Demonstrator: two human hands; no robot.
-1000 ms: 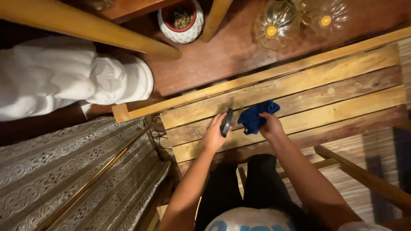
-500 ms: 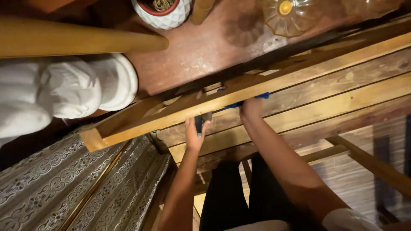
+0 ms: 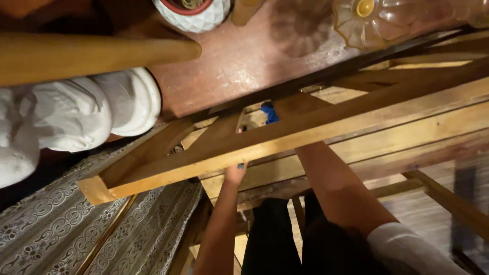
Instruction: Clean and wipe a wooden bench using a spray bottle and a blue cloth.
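Note:
A long wooden beam (image 3: 285,145) of a slatted wooden frame crosses the view on a slant and covers both hands' fingers. My left hand (image 3: 235,174) reaches up under it; only its heel and a bit of a small dark object (image 3: 240,165) in its grip show. My right forearm (image 3: 326,178) runs up behind the beam, and the hand itself is hidden. In line with that arm, a blue cloth (image 3: 269,113) shows through a gap above the beam, against the wooden slats (image 3: 407,127).
A reddish tabletop (image 3: 239,66) lies beyond, with a white patterned pot (image 3: 196,12) and a clear glass dish (image 3: 374,23). A thick round wooden pole (image 3: 91,56) and a white figure (image 3: 66,117) are at left. Patterned cloth (image 3: 66,229) lies lower left. A wooden rail (image 3: 448,201) is at right.
The view has swung so the beam now covers both hands. The hands with the cloth and the dark object have moved up along the slats, toward the tabletop.

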